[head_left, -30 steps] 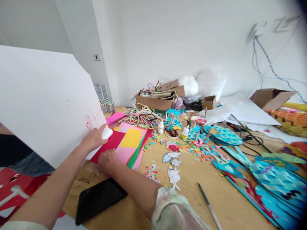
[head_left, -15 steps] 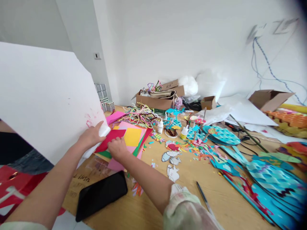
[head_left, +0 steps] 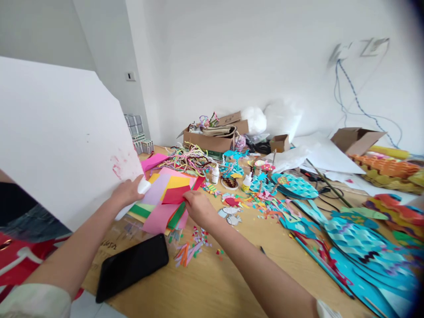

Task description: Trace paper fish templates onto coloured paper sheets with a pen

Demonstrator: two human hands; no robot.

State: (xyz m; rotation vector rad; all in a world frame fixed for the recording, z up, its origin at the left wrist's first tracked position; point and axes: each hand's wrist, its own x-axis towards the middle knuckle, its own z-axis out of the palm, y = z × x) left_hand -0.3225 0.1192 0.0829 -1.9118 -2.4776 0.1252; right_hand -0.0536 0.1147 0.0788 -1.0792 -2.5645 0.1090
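Observation:
My left hand [head_left: 127, 192] is closed on the edge of a large white board [head_left: 62, 132], which stands tilted at the left with pink smudges near its lower right corner. A small white object [head_left: 143, 186] shows at the fingertips. With pinched fingers, my right hand [head_left: 198, 207] holds a red paper piece [head_left: 175, 194] by its right end. That piece lies over a fanned stack of pink, yellow, green and lilac sheets [head_left: 159, 217]. In front of the stack lies a black phone [head_left: 132, 266].
Behind are tangled pipe cleaners [head_left: 188, 160], an open cardboard box [head_left: 208, 140] and a white glue bottle [head_left: 215, 174]. Paper scraps [head_left: 192, 249] and fish cutouts [head_left: 230, 215] lie mid-table. Blue fish crafts [head_left: 354, 234] fill the right. Part of a person shows behind the board.
My right hand has moved right, drawing the red paper rightward across the stack and uncovering lilac and yellow sheets. My left hand stays at the board. The view has shifted slightly.

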